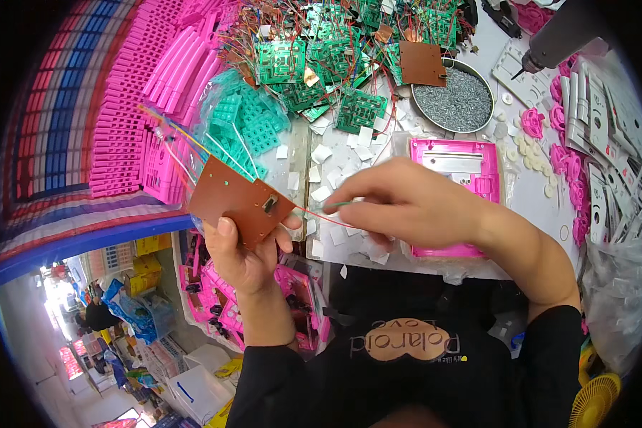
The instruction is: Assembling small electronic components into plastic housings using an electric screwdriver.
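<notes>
My left hand (pixel 244 260) grips a brown circuit board (pixel 228 196) by its lower edge, thumb on the brown face. The board is tilted above the table's front left part, and a small black component sits near its right corner. Yellow, blue and white wires (pixel 225 151) stick out from its far side. From the right corner a red wire (pixel 312 214) stretches to my right hand (pixel 414 203), whose fingers are closed around thin red and green wires; the exact pinch is partly hidden. Beyond that hand lies an open pink plastic housing (pixel 486 171), partly covered by my wrist.
Wired green circuit boards (pixel 282 63) are heaped at the back, beside a round tray of screws (pixel 455 100). Teal keypads (pixel 246 114) and stacked pink casings (pixel 132 107) lie left. An electric screwdriver (pixel 560 36) hangs at upper right. White foam squares (pixel 321 153) are scattered centrally.
</notes>
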The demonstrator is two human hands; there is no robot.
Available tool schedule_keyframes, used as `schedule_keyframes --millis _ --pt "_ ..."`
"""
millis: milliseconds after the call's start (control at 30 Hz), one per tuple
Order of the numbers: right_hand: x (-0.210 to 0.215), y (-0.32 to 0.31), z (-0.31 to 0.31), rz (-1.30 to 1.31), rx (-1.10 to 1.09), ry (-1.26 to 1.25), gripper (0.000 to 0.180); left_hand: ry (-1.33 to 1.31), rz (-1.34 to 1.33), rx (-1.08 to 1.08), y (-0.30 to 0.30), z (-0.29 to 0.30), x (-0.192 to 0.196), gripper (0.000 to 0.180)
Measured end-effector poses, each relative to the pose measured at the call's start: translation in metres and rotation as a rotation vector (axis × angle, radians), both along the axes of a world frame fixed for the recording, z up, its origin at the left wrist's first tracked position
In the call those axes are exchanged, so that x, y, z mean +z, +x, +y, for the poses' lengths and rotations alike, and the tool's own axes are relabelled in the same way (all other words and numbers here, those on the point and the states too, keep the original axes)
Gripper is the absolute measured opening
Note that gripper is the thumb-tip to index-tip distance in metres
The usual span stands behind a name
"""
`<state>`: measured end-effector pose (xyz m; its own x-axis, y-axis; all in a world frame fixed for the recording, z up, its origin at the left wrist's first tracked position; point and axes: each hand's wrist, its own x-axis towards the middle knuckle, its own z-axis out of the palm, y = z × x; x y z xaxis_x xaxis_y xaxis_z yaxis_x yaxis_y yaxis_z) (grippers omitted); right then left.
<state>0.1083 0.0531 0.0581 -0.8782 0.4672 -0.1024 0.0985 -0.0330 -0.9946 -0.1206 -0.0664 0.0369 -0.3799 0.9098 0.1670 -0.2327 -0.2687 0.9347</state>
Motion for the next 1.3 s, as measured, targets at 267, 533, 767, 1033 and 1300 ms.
schedule_keyframes --millis 267,533,767,1033,1300 --pt "0.037 0.122 -0.069 -0.165 -0.397 0.473 0.008 -0.207 0.083 -0.17 0.017 -0.013 -0.024 0.058" --pt "0.014 0.242 -0.123 -0.375 -0.498 -0.147 0.008 -0.106 -0.254 -0.518 0.008 -0.012 -0.053 0.059" --pt "0.006 0.214 -0.12 -0.446 -0.468 0.619 0.051 -0.32 -0.017 -0.881 0.067 -0.019 -0.015 0.043" --pt "-0.018 0.114 -0.102 0.198 -0.492 0.204 0.019 -0.316 0.072 -0.967 0.08 -0.019 -0.007 0.033" --pt "-0.018 0.166 -0.107 -0.191 -0.656 0.187 0.049 -0.425 0.196 -1.054 0.082 -0.022 -0.01 0.032"
